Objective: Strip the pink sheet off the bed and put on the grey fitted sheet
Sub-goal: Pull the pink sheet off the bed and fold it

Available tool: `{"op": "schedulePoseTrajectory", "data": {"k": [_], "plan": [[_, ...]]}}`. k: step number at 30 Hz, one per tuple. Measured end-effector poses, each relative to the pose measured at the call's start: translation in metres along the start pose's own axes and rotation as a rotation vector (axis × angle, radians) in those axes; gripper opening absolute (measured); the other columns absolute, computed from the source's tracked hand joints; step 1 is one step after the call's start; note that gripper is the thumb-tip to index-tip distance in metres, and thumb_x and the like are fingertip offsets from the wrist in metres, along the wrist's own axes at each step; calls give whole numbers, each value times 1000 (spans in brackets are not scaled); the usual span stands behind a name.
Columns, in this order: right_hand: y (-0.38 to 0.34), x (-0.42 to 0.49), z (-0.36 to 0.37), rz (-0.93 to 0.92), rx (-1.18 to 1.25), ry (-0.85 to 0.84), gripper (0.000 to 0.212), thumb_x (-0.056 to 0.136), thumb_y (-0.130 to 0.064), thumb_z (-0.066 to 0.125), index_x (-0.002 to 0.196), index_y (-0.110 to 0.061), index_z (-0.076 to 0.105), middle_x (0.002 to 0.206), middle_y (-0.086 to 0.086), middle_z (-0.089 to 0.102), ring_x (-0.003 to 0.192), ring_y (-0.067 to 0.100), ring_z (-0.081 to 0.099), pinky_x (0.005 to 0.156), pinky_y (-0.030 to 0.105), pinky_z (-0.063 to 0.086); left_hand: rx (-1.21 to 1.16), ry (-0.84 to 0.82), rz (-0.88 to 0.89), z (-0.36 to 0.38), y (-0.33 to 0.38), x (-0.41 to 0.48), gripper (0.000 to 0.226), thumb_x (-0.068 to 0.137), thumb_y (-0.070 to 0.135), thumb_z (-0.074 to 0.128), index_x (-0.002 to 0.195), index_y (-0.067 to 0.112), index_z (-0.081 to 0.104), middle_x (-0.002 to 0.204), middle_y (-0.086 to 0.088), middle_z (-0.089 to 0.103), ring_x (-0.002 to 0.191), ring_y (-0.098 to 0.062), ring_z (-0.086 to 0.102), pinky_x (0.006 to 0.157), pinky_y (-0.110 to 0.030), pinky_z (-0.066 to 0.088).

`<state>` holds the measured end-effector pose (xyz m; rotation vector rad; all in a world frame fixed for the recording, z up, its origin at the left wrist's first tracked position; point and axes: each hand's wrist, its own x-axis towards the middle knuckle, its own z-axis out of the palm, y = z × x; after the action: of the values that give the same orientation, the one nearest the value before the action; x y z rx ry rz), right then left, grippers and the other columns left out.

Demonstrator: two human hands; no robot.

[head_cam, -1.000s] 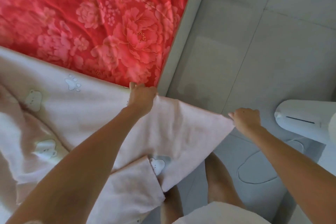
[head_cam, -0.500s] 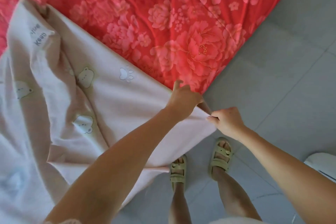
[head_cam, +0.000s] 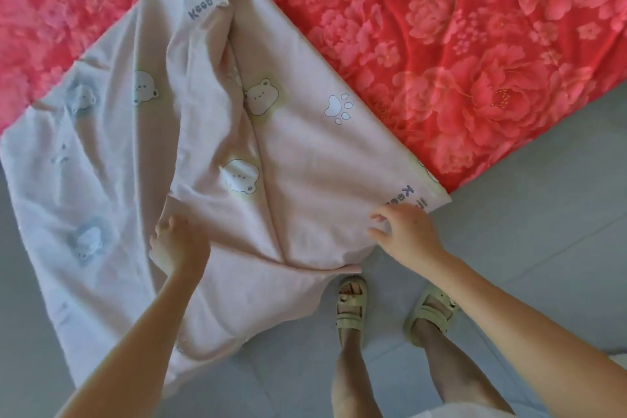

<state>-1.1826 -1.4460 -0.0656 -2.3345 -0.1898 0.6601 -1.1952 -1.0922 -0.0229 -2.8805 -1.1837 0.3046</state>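
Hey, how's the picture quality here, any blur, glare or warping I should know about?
Head view: bright, even daylight with soft shadows; washed-out glare on the red floral cover at top; left hand smeared by motion blur, right hand sharper; wide-angle lens bends the floor tile lines.

The sheet (head_cam: 305,163) lies over the bed's (head_cam: 475,61) near corner, its lower part hanging over the floor (head_cam: 543,214). The left hand (head_cam: 179,248) sits on its near middle, the right hand (head_cam: 407,234) at its right edge. Two sandalled feet (head_cam: 351,305) stand right of the hanging part.
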Motion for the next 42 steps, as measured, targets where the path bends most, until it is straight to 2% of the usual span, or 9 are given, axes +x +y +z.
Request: {"op": "schedulePoseTrajectory", "data": {"k": [5, 10, 12, 15, 18, 26, 31, 38, 42], "plan": [[-78, 12, 81, -101, -29, -215, 52, 89, -40, 60, 135, -17, 48, 132, -1, 56, 119, 22, 50, 99, 34, 37, 27, -144, -129, 21, -76, 25, 39, 86, 14, 55, 122, 1, 47, 110, -33, 52, 102, -46, 50, 88, -47, 41], [-121, 22, 158, -71, -227, -188, 38, 85, -32, 61, 119, -17, 53, 116, 1, 60, 112, 27, 50, 89, 35, 33, 298, 10, 909, 45, -102, 63, 78, 40, -15, 68, 112, 14, 63, 116, -18, 59, 102, -36, 51, 78, -46, 43], [-130, 22, 174, 7, -304, -148, 34, 81, -35, 65, 107, -14, 58, 105, 2, 64, 104, 27, 54, 88, 38, 33, 392, 8, 1108, 50, -100, 81, 80, 32, -12, 71, 106, 18, 62, 103, -10, 66, 94, -32, 59, 83, -47, 41], [-124, 13, 179, 67, -361, -146, 20, 83, -39, 62, 80, -20, 56, 81, -3, 61, 92, 23, 54, 84, 37, 27, 565, -157, 1195, 40, -80, 96, 51, 41, 7, 86, 86, 19, 66, 71, 4, 62, 72, -26, 61, 84, -42, 38], [-102, -9, 161, 34, -245, -183, 46, 85, -36, 61, 56, -22, 29, 58, -9, 36, 75, 21, 42, 76, 33, 23, 642, -183, 1256, 24, -56, 98, 15, 73, 33, 77, 81, 23, 69, 77, 10, 63, 82, -21, 61, 89, -38, 29], [6, -112, 51, 387, 43, 113, 38, 84, -36, 59, 60, -17, 37, 51, 2, 36, 49, 19, 39, 50, 33, 25, 261, -17, 1464, -11, 33, 86, 18, 60, 6, 85, 68, 12, 69, 62, 1, 66, 60, -26, 63, 78, -37, 33], [74, -163, 31, 706, 31, 193, 30, 83, -27, 69, 63, -15, 50, 53, 3, 48, 57, 28, 50, 52, 33, 33, 150, 154, 1638, -33, 150, 48, 9, 71, 19, 61, 64, 15, 66, 56, 0, 63, 58, -25, 62, 72, -35, 27], [149, -173, 55, 1057, 47, 216, 18, 89, -26, 56, 75, -16, 55, 93, 11, 67, 94, 32, 61, 71, 32, 33, 370, -151, 1743, -26, 303, -51, 21, 92, 31, 56, 90, 17, 71, 82, -2, 71, 82, -26, 62, 83, -32, 32], [165, -138, 63, 1035, 30, 140, 17, 87, -11, 47, 73, -20, 52, 83, 0, 62, 89, 24, 58, 87, 30, 34, 496, -266, 1684, 5, 346, -81, 28, 95, 36, 49, 95, 14, 67, 88, -2, 71, 91, -24, 63, 83, -30, 40]]}}
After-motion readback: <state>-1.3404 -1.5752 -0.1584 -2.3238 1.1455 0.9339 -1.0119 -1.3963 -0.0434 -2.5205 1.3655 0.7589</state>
